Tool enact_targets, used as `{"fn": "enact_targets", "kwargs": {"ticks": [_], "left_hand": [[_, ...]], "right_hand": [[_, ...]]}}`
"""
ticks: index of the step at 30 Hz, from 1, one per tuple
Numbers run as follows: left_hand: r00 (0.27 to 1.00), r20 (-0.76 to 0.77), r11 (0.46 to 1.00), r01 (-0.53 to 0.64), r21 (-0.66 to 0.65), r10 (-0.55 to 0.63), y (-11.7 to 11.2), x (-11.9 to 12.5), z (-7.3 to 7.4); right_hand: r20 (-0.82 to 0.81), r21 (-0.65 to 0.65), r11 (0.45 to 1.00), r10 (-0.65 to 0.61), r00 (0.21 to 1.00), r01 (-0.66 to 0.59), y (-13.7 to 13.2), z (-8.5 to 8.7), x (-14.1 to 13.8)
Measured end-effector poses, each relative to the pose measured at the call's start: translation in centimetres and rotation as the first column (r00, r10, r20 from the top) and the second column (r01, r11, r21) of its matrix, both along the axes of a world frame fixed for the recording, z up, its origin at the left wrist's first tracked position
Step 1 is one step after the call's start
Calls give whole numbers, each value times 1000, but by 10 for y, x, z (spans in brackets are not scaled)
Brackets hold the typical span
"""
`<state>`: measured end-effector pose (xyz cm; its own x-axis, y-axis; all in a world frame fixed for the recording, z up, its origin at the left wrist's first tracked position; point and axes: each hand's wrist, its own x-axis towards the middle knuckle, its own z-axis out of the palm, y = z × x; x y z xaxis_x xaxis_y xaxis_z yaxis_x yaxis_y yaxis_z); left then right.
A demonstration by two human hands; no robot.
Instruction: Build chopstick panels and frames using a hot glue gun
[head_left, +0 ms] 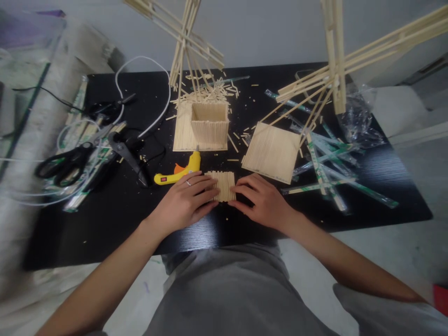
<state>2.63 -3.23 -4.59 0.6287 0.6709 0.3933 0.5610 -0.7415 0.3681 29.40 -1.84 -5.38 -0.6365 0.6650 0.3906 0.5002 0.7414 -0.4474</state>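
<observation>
Head view, left hand (185,199) overlapping stick panel (226,186), lattices (338,70) cropped

"How is the stick panel (226,185) coloured?"
"Pale tan is shown, patterned with fine stripes."
"And the glue gun (188,171)?"
"Yellow is seen, with an orange trigger (179,168); the table (119,233) is coloured black."

A loose grey short-sleeved shirt (227,294) was worn — and, on the left hand (185,199), a slim silvery ring (188,183).
</observation>
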Motion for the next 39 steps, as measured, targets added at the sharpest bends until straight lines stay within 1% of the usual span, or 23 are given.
{"fn": "enact_targets", "kwargs": {"ticks": [6, 10, 17, 25, 31, 39], "left_hand": [[1000, -14, 999, 24, 30, -24, 1, 1, 2], [998, -54, 997, 43, 58, -40, 2, 4, 3], [995, -82, 996, 58, 68, -53, 4, 9, 3], [997, -62, 994, 61, 92, -55, 4, 9, 1], [997, -45, 993, 59, 106, -55, 3, 10, -2], [997, -17, 992, 71, 106, -69, 3, 11, -2]], "right_hand": [[-27, 2, 1000, -20, 999, 20, 1, 3, 2], [-31, 14, 1000, 16, 999, -16, 1, 2, 2], [-20, 31, 998, 62, 998, -61, -1, -3, -1], [-47, 53, 996, 79, 996, -76, -1, -3, -4], [-77, 72, 994, 84, 993, -79, -1, -6, -5], [-87, 66, 995, 77, 993, -72, -1, -6, -6]]}}
